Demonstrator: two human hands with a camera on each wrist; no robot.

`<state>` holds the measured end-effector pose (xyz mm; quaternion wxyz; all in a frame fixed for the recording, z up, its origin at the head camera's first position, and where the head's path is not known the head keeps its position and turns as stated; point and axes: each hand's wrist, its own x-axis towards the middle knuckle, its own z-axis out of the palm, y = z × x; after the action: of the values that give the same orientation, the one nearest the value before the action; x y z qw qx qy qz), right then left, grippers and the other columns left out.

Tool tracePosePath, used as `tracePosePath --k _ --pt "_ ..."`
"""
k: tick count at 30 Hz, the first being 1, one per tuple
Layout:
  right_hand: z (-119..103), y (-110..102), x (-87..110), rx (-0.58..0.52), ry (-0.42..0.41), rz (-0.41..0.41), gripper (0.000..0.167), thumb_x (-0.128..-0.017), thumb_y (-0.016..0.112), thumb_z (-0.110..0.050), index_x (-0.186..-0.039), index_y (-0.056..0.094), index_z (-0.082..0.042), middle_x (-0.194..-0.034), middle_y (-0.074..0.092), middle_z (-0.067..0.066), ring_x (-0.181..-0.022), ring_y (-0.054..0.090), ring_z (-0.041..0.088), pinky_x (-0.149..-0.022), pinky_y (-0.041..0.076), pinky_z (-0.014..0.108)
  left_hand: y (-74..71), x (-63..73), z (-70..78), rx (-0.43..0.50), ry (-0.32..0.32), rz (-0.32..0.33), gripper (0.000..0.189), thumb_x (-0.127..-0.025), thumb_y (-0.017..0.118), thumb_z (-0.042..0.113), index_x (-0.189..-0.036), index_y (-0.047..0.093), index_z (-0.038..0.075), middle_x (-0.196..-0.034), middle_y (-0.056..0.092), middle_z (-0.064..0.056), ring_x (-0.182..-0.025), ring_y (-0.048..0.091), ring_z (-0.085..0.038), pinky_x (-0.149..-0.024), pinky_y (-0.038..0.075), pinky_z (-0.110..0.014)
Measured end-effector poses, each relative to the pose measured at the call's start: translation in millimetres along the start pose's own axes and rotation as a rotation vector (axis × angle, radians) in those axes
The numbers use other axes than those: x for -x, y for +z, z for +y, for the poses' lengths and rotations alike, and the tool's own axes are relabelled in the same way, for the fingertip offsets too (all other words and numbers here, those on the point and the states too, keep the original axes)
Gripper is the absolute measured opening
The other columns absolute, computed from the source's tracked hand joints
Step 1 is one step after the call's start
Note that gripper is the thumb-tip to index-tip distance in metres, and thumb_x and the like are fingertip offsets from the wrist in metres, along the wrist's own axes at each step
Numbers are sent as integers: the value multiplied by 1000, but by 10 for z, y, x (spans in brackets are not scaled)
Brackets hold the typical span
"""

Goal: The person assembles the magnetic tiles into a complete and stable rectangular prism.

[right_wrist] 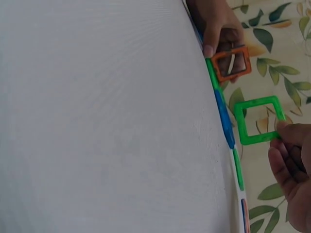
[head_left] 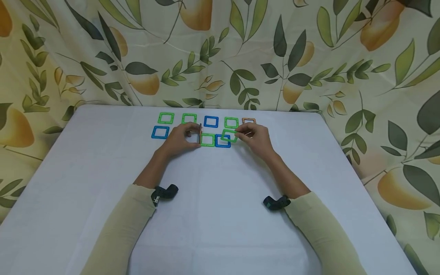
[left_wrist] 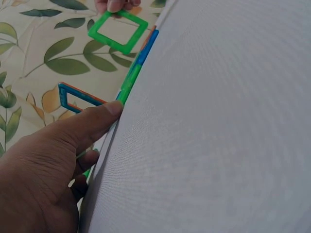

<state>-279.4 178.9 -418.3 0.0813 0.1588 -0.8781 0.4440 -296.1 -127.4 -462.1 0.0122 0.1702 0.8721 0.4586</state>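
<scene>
My left hand (head_left: 178,138) grips an upright square magnetic tile between thumb and fingers. Seen in the right wrist view this tile is orange (right_wrist: 247,60); from the left wrist side it looks blue with an orange edge. Its foot stands at the left side of a flat green tile (head_left: 207,145), which lies beside a flat blue tile (head_left: 223,146). With thumb and fingertips, my right hand (head_left: 258,142) pinches a green square tile (right_wrist: 239,124) by one side. That tile is tilted and raised, overlapping the blue one in the head view.
Along the back of the white table (head_left: 227,214) lies a row of tiles: two green, one blue (head_left: 211,117), another green and an orange one (head_left: 249,119) partly behind the right hand. Another blue tile (head_left: 159,137) lies left of my left hand. A leaf-patterned cloth (head_left: 254,57) hangs behind.
</scene>
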Motion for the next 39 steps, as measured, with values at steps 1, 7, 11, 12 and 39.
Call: tracePosePath --k 1,7,11,12,39 --pt "-4 13 -3 1 -1 -4 13 -94 80 -6 -106 78 -1 -101 76 11 -90 68 22 -78 54 23 -1 -2 -2 2 -1 -1 66 -79 94 14 -139 65 14 -128 68 0 -106 56 -23 -94 47 -41" --pt "-47 87 -11 -24 -31 -17 13 -93 80 -4 -105 78 0 -100 77 11 -90 69 23 -78 55 25 -4 -2 -11 14 -4 -10 66 -80 93 14 -139 65 14 -129 67 0 -107 55 -23 -94 46 -41" --pt "-55 137 -23 -30 -46 -23 12 -93 80 -4 -104 77 0 -99 77 10 -88 68 22 -77 54 23 -5 3 -15 16 -6 -9 66 -80 93 14 -140 65 15 -129 67 1 -108 55 -23 -95 47 -41" --pt "-59 147 -26 -31 -48 -26 12 -93 80 -4 -104 77 0 -98 77 10 -87 68 22 -77 54 23 -4 5 -16 17 -7 -8 66 -80 93 14 -140 64 15 -130 67 1 -108 56 -23 -96 47 -41" --pt "-131 387 -78 -65 -112 -68 10 -93 80 -3 -102 78 -1 -97 77 8 -87 69 20 -76 57 29 -1 -10 -19 -1 -6 -5 64 -81 93 14 -138 65 13 -130 68 -1 -109 57 -24 -98 47 -41"
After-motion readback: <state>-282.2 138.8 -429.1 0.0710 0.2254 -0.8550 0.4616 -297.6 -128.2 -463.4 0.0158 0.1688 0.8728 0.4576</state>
